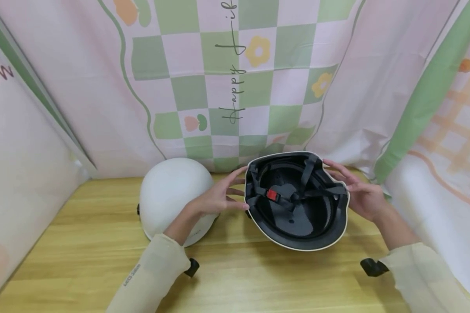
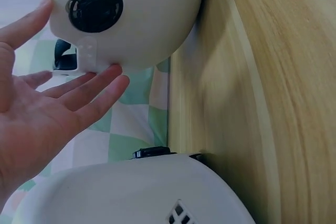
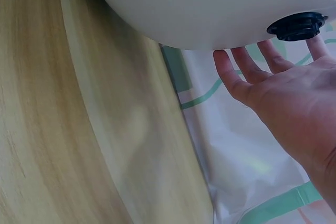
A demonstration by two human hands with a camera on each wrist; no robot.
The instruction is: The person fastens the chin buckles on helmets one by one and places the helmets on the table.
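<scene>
Between both hands is a white helmet, tipped so its black-lined inside faces me. Dark straps cross that inside, joined at a red buckle. My left hand holds its left side, thumb and spread fingers at the edge; in the left wrist view, the fingertips touch the shell near a round black fitting. At the opposite side, my right hand holds the shell with its fingertips, beside another black fitting. Whether the helmet rests on the table cannot be told.
A second white helmet stands dome up on the wooden table, just left of my left hand and partly behind that forearm. A patterned cloth hangs behind the table. Pale cloth walls border both sides.
</scene>
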